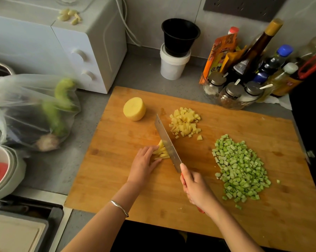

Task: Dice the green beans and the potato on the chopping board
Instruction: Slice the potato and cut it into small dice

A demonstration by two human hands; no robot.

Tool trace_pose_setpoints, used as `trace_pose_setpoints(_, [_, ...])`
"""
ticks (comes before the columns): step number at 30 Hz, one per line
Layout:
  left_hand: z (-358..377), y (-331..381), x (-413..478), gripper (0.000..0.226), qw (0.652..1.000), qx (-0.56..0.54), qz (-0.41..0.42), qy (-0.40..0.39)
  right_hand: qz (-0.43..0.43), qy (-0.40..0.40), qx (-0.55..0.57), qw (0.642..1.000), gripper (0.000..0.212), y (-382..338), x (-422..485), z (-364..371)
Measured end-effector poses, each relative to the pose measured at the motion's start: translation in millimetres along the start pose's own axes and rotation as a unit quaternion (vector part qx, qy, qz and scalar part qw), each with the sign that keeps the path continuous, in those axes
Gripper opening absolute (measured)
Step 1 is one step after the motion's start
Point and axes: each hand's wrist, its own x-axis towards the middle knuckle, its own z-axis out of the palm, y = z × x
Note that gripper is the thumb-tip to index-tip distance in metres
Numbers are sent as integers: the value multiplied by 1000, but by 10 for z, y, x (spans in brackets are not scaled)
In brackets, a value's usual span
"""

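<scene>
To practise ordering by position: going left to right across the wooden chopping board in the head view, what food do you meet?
Round yellow potato half, yellow potato strips, pile of yellow potato cubes, heap of diced green beans.

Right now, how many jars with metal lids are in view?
3, in a row in front of the bottles: left jar, middle jar, right jar. More may be hidden behind them.
</scene>
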Motion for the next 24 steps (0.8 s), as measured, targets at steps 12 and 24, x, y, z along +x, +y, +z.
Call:
trace_pose_setpoints(12, [26, -2, 10, 35, 1000, 22, 14, 5, -7, 55, -73, 996, 60, -63, 199, 189])
trace_pose_setpoints(24, [-12, 180, 126, 36, 996, -11, -90, 16, -9, 26, 52, 998, 53, -74, 54, -71])
